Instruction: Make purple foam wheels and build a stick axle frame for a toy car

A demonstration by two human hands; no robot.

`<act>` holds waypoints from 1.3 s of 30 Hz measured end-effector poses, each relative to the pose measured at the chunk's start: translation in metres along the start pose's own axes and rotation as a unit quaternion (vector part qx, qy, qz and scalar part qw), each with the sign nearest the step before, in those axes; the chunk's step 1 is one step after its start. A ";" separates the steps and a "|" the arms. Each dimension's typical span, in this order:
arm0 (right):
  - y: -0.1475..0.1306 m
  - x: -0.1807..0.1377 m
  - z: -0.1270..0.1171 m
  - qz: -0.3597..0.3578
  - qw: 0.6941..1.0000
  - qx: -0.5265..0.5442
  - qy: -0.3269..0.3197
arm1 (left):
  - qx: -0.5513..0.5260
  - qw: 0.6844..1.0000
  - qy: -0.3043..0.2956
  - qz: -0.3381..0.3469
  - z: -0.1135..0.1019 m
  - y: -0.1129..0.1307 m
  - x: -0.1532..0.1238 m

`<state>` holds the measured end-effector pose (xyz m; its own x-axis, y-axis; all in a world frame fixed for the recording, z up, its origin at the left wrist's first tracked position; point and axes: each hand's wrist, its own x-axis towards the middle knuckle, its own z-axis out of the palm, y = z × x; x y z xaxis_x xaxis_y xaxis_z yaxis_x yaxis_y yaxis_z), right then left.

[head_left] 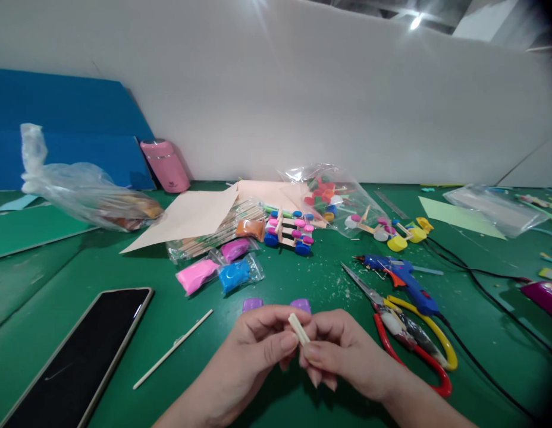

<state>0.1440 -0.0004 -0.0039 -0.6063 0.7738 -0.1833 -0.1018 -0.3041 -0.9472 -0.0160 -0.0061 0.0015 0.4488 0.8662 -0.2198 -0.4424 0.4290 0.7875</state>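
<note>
Between my left hand (269,342) and my right hand (333,351) are short pale wooden sticks (298,328), apparently two side by side. Both hands pinch them between thumb and fingers, the left toward the upper end and the right toward the lower. My other fingers curl beneath and are partly hidden. Just beyond my fingers, a purple bottle cap (252,304) and a second purple cap (301,305) rest on the green table. One longer wooden stick (173,349) lies to the left of my hands.
Right of my hands lie red-and-yellow-handled scissors (405,333) and a blue glue gun (403,276) with its cord. A phone (75,362) is at left. Clay packets (235,274), small wheeled stick models (289,232) and a bag of caps (329,199) sit farther back.
</note>
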 end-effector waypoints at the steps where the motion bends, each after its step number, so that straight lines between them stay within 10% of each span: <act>1: -0.002 0.000 0.001 -0.019 0.998 -0.048 0.024 | 0.005 1.000 0.012 0.000 0.000 0.000 0.000; 6: -0.005 0.000 0.005 -0.142 0.931 -0.316 0.113 | 0.061 0.994 0.090 0.017 0.001 -0.004 0.003; 14: 0.004 0.001 0.006 -0.166 0.884 -0.417 0.132 | 0.133 0.981 0.133 0.047 0.006 -0.008 0.003; 33: 0.004 0.002 0.005 -0.149 0.884 -0.427 0.122 | 0.112 0.986 0.122 0.032 0.006 -0.006 0.004; 39: 0.002 0.003 0.008 -0.109 0.929 -0.335 0.112 | 0.084 0.989 0.122 0.009 0.003 -0.007 0.006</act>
<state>0.1361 -0.0032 -0.0041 -0.4417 0.8956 0.0526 0.3559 0.2287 -0.9061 -0.0078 -0.0046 -0.0032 0.2314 0.9183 -0.3211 -0.3037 0.3818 0.8729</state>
